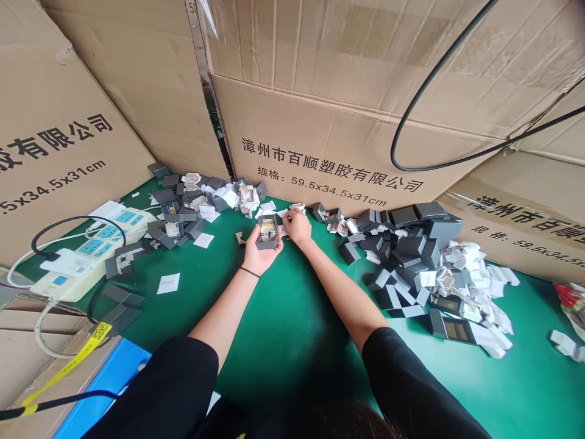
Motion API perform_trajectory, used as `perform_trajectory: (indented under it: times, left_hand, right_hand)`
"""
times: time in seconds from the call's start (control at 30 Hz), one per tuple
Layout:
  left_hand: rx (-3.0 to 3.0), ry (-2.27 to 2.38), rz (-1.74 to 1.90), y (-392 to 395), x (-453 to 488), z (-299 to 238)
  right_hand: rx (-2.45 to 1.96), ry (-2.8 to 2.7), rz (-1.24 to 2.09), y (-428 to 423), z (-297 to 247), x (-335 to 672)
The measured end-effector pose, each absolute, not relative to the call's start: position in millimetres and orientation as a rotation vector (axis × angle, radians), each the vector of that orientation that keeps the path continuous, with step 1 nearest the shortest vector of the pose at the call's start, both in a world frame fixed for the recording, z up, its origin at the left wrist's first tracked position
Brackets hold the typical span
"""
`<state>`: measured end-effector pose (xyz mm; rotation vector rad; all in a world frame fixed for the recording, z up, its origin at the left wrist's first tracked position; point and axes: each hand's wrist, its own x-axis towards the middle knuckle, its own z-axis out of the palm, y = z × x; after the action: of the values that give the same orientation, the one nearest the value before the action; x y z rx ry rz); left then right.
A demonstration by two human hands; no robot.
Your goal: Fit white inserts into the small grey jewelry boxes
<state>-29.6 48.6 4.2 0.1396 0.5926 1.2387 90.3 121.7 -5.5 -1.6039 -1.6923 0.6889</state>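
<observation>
Over the table (pixel 292 329), the left hand (pixel 260 252) holds a box (pixel 267 244)

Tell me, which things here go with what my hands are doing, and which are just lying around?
Likely part of the job:
small open box, in your left hand
dark boxes piled at right
white papers beside them

Probably just lying about:
power strip
yellow tag
red packet

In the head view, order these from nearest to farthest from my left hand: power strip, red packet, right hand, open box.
1. Open box: held in the left hand.
2. Right hand: just to its right.
3. Power strip: left side.
4. Red packet: far right edge.
</observation>
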Motion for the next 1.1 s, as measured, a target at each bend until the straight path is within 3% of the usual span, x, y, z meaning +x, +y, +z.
perform_trajectory:
  times: [0.3, 0.47, 0.67, 0.8, 1.1]
  left_hand:
    - [0.332, 0.541, 1.109, 42, -19, 3]
    - [0.406, 0.687, 0.984, 41, -8, -2]
    - [0.492, 0.754, 1.008, 39, -5, -3]
    - [0.614, 0.82, 1.037, 36, 0, -3]
    - [0.731, 0.827, 1.019, 33, 3, -1]
  right_hand:
    - [-1.252, -1.016, 1.282, 73, -6, 160]
    - [-1.287, -1.021, 0.964, 37, -18, 170]
    - [-1.3, -1.649, 0.585, 19, -20, 161]
    - [-1.251, -1.977, 0.457, 16, -19, 158]
    - [-1.294, -2.12, 0.355, 19, -16, 157]
